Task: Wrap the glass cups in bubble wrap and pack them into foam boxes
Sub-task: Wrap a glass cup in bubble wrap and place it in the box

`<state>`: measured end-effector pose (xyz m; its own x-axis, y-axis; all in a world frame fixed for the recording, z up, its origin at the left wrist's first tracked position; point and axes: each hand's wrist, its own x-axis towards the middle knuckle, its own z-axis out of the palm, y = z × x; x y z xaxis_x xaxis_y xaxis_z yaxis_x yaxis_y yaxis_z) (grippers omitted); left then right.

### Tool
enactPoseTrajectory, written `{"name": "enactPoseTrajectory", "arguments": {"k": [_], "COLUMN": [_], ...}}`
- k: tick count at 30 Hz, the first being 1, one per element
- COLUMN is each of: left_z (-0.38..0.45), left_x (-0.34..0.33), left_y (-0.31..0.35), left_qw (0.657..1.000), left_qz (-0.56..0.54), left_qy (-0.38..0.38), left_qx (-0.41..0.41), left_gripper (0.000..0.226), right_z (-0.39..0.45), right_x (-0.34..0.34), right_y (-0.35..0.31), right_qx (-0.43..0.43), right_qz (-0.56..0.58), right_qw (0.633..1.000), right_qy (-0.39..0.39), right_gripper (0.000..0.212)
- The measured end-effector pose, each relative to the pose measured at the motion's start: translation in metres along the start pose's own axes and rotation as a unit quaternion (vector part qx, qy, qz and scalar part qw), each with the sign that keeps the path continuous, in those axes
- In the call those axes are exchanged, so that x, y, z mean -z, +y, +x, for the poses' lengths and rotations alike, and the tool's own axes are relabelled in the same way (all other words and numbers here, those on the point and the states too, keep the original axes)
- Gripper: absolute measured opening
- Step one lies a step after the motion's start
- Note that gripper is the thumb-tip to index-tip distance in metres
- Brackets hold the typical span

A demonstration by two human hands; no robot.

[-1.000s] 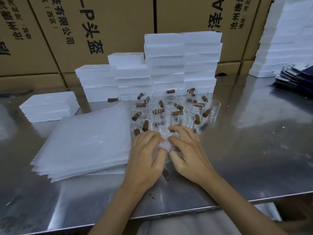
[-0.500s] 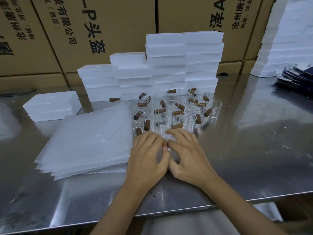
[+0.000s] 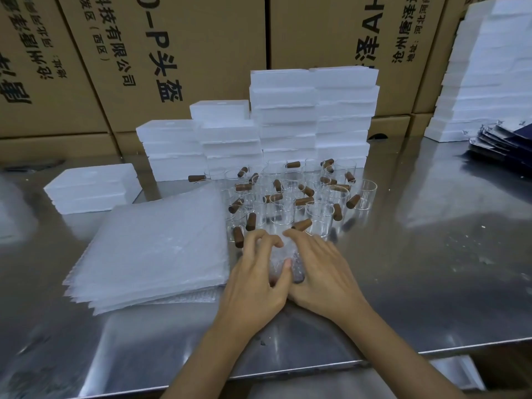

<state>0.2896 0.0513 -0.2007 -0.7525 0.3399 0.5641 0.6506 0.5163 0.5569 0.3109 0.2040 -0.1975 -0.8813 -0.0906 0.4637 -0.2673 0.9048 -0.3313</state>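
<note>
Head view: both hands sit together at the middle of the steel table (image 3: 431,283), wrapped round one bubble-wrapped bundle (image 3: 283,254). Left hand (image 3: 253,280) has fingers curled over the bundle's top, thumb pressed into the wrap on the near side. Right hand (image 3: 322,272) cups it from the right, fingers bent over the far edge, palm down. Bundle contents mostly hidden; something dark shows through the wrap between the thumbs, can't tell what exactly. Just beyond the fingertips: cluster of glass cups (image 3: 290,197) with brown handles, standing upright, packed close, nearest ones almost touching the hands. Left of the hands, touching the left wrist area: stack of bubble wrap sheets (image 3: 152,249), flat, edges fanned slightly. Behind the cups: stepped stacks of white foam boxes (image 3: 285,122), lids on. Smaller foam stack (image 3: 92,188) far left, apart from the rest. More foam stacked at far right (image 3: 483,82), dark flat packs (image 3: 503,139) beside it. Cardboard cartons (image 3: 172,53) line the back.
</note>
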Motion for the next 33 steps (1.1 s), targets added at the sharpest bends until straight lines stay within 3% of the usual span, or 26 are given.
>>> {"name": "enactPoseTrajectory", "arguments": {"k": [8,13,15,19,27,33], "left_z": [0.036,0.144,0.192,0.267,0.335,0.336], "left_x": [0.016,0.052,0.062,0.066,0.058,0.057], "left_y": [0.007,-0.022,-0.043,-0.088,-0.150,-0.151], "left_qw": [0.991,0.970,0.966,0.945,0.889,0.892], "left_qz": [-0.084,-0.105,-0.064,0.149,0.385,0.422], "left_qy": [0.103,0.191,0.158,-0.004,-0.141,-0.092], "left_qx": [-0.020,0.110,0.192,0.291,0.202,0.135], "left_gripper": [0.032,0.036,0.035,0.056,0.060,0.035], "right_z": [0.009,0.023,0.027,0.039,0.053,0.055], "right_x": [0.000,-0.004,-0.009,-0.016,-0.024,-0.022], "right_y": [0.005,0.012,0.016,0.023,0.033,0.035], "right_qx": [-0.062,-0.085,-0.068,-0.026,-0.005,-0.022], "right_qz": [-0.039,-0.042,-0.044,-0.063,-0.069,-0.043], "right_qw": [0.997,0.995,0.996,0.996,0.992,0.992], "right_qy": [0.024,0.022,0.031,0.063,0.102,0.115], "right_gripper": [0.084,0.088,0.085,0.080,0.074,0.076]}}
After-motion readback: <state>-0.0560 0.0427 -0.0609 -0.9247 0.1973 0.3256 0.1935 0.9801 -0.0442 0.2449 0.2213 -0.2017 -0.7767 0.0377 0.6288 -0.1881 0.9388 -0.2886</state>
